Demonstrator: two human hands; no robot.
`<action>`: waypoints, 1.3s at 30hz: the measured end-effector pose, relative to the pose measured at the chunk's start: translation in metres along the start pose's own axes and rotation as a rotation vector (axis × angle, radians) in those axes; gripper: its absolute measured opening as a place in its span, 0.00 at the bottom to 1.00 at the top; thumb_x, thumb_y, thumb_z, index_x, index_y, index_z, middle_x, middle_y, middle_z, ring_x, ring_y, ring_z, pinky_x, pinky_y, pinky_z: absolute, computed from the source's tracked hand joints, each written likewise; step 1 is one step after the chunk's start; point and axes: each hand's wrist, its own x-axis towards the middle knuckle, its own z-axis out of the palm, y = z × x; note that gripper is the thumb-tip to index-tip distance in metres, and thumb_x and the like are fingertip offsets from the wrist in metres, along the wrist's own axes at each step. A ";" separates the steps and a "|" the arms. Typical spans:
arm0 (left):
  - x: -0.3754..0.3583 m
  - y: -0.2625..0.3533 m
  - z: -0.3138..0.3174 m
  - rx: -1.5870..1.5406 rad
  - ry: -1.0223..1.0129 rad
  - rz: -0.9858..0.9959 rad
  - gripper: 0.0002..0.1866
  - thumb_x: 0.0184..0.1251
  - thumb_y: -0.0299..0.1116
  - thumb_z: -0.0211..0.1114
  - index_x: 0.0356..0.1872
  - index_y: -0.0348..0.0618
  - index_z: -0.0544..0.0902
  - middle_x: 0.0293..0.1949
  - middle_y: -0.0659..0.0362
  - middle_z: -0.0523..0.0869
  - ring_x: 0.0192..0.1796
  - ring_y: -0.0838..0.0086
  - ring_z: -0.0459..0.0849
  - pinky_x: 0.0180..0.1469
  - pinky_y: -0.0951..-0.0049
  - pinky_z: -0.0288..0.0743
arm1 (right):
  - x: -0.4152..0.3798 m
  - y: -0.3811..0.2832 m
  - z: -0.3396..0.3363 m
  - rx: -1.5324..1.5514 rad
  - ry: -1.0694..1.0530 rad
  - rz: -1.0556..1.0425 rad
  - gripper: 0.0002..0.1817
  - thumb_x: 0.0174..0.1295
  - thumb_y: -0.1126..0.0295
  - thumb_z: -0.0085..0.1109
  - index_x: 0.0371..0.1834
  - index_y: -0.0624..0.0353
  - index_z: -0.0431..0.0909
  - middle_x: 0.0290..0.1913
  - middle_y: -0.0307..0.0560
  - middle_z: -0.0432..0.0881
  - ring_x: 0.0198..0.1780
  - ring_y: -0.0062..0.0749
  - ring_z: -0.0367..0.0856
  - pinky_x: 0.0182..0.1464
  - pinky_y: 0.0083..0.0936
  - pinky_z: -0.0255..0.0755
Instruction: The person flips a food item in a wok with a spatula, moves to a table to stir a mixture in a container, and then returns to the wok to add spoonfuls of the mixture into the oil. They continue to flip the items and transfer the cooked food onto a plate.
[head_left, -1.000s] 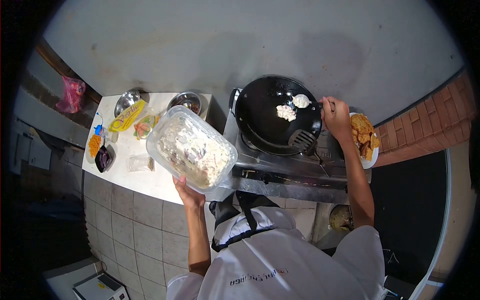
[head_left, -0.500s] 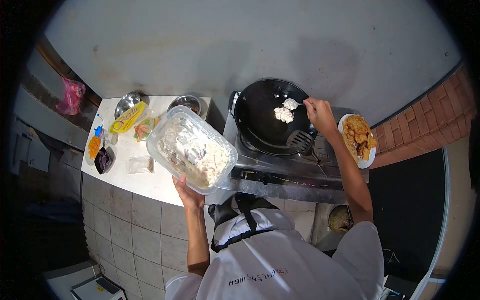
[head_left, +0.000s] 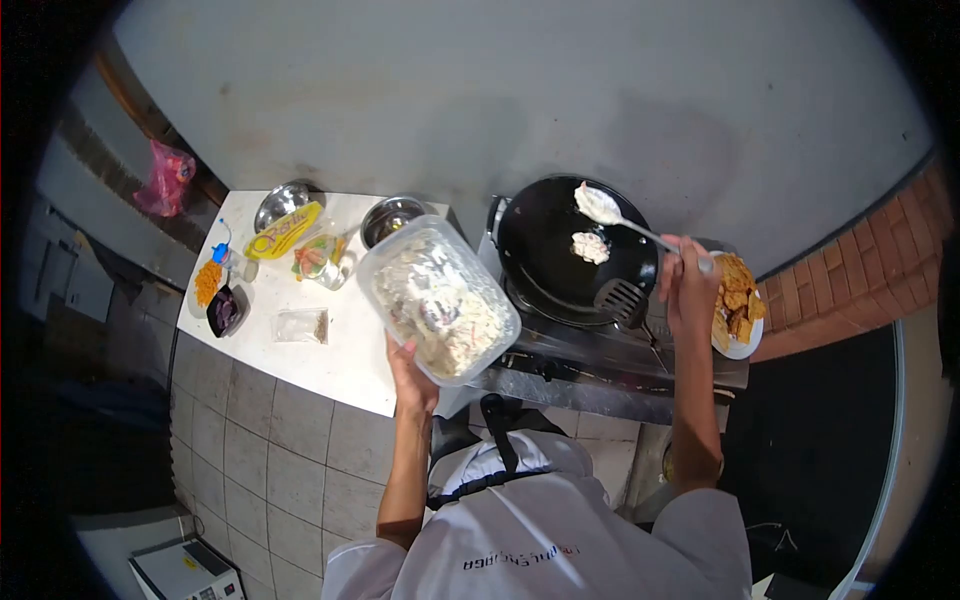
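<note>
My left hand [head_left: 413, 380] grips the near edge of a clear plastic container [head_left: 440, 300] of white, lumpy batter, tilted above the table's right end. My right hand [head_left: 690, 285] is closed around the handle of a metal spoon [head_left: 598, 205], whose bowl carries white batter over the far side of the black wok [head_left: 540, 250]. One small lump of batter [head_left: 590, 248] lies in the wok, just below the spoon. A black slotted spatula [head_left: 622, 300] rests on the wok's near right rim, left of my right hand.
Fried pieces fill a white plate [head_left: 738, 349] right of the stove [head_left: 590, 372]. On the white table [head_left: 255, 350] are metal bowls [head_left: 283, 208], a yellow packet [head_left: 283, 232], a bag of vegetables [head_left: 320, 260], a dark dish [head_left: 224, 312], and shredded orange food [head_left: 208, 284]. A wall stands behind.
My right hand has moved down and right in view, lifting the spoon off the batter lump. The spoon now points up and left. The whole view has shifted slightly, and the container sits farther right.
</note>
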 end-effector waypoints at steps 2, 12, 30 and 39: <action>0.000 0.002 0.004 -0.024 -0.046 -0.006 0.43 0.56 0.41 0.60 0.73 0.44 0.51 0.68 0.48 0.62 0.68 0.55 0.64 0.67 0.55 0.63 | -0.030 -0.013 0.024 0.065 -0.016 0.048 0.16 0.69 0.65 0.50 0.41 0.70 0.78 0.16 0.37 0.71 0.10 0.18 0.65 0.10 0.15 0.58; -0.012 0.047 -0.042 0.030 -0.099 -0.009 0.47 0.52 0.47 0.61 0.72 0.42 0.51 0.67 0.48 0.63 0.67 0.54 0.65 0.67 0.54 0.64 | -0.143 -0.001 0.116 -0.117 -0.489 0.209 0.16 0.72 0.66 0.47 0.42 0.72 0.78 0.19 0.45 0.76 0.15 0.21 0.71 0.18 0.17 0.65; 0.006 0.105 -0.193 0.097 -0.149 -0.114 0.42 0.50 0.33 0.59 0.70 0.36 0.55 0.63 0.49 0.68 0.65 0.62 0.68 0.67 0.66 0.63 | -0.248 0.105 0.221 -0.144 -0.448 0.351 0.11 0.69 0.70 0.50 0.48 0.66 0.75 0.25 0.41 0.78 0.20 0.17 0.73 0.21 0.16 0.66; 0.031 0.086 -0.239 0.081 -0.075 -0.124 0.40 0.53 0.36 0.61 0.69 0.35 0.57 0.63 0.50 0.69 0.65 0.64 0.68 0.67 0.66 0.61 | -0.260 0.153 0.236 -0.105 -0.415 0.485 0.10 0.69 0.71 0.50 0.46 0.66 0.73 0.27 0.44 0.79 0.21 0.19 0.74 0.20 0.16 0.68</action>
